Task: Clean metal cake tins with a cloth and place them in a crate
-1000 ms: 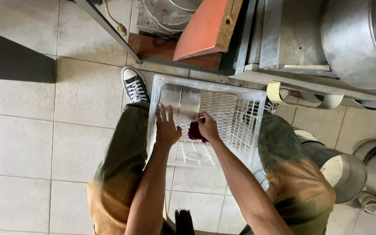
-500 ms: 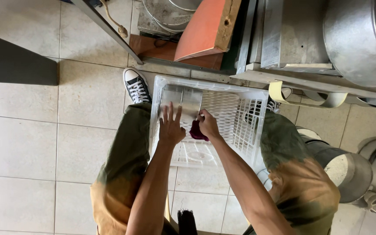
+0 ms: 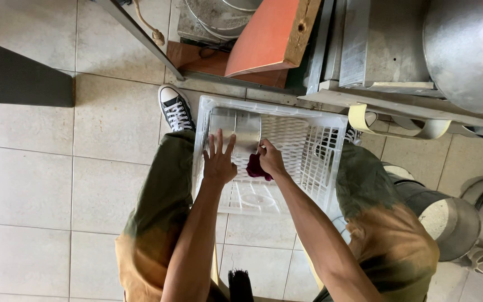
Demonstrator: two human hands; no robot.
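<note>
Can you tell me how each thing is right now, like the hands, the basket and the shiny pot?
left hand: open, fingers spread, resting on the metal pot.
right hand: closed around the dark red cloth.
dark red cloth: bunched up, pressed near the pot.
metal pot: lying on its side inside the crate.
white plastic crate: on the tiled floor, between the person's legs.
orange board: leaning, tilted.

Beige tiled floor (image 3: 40, 168), probably steel shelving (image 3: 364, 50).

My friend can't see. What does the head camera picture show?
A person's left hand steadies a shiny metal container in a white plastic crate, while the right hand presses a dark red cloth against it.
</note>
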